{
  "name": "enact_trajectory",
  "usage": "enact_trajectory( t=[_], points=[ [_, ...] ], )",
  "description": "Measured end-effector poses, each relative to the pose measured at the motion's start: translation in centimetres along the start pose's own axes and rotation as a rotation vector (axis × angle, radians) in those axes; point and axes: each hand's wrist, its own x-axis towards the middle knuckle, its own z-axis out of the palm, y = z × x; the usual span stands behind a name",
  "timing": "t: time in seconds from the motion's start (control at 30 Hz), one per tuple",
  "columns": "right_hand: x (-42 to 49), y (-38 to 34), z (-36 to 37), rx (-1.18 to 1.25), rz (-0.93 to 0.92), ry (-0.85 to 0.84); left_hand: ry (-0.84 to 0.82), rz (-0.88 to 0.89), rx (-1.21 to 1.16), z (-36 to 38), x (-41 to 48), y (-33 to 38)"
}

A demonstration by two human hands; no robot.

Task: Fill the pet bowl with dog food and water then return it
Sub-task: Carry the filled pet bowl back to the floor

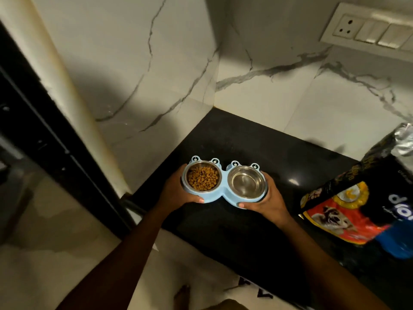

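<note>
The blue twin pet bowl (224, 188), a plastic holder with little frog eyes along its far rim, sits at the centre of the frame, over the near-left part of a black countertop (234, 135). Whether it rests on the stone or is held just above it cannot be told. Its left steel bowl (190, 168) holds brown dog kibble (203, 178). Its right steel bowl (247, 182) shows shining metal, and water cannot be made out in it.

The holder lies between the two hands. The left hand (175, 190) clasps its left end, with the fingers hidden beneath and the thumb curled over the near rim. The right hand (271, 199) clasps the right end in the same way, thumb lying along the near edge. Both forearms reach in from the bottom of the frame.

At the right edge a dog food bag (357, 211) stands on the counter, well apart from the bowl, black with a red panel showing a dog. White veined marble tiles (268, 90) back the counter, and a switch panel (368, 30) sits on the wall at upper right. Pale floor (44, 242) fills the lower left.
</note>
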Motion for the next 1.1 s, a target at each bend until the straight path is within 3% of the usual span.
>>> enact_trajectory(
  t=[0.3,0.57,0.93,1.1],
  points=[
    [-0.9,-1.5,1.5,-0.025,-0.140,-0.271,0.225,-0.147,-0.143,-1.1,-9.5,0.3],
    [-4.0,-4.0,7.3,-0.036,-0.254,-0.529,0.515,-0.239,-0.160,-2.7,-21.8,0.9],
    [-12.4,-7.5,14.6,0.147,-0.433,-0.792,0.747,-0.357,-0.164,-5.3,-35.8,1.8],
    [-15.4,-9.3,17.7,0.088,-0.482,-0.952,0.810,-0.386,-0.139,-6.1,-42.0,1.4]
  ],
)
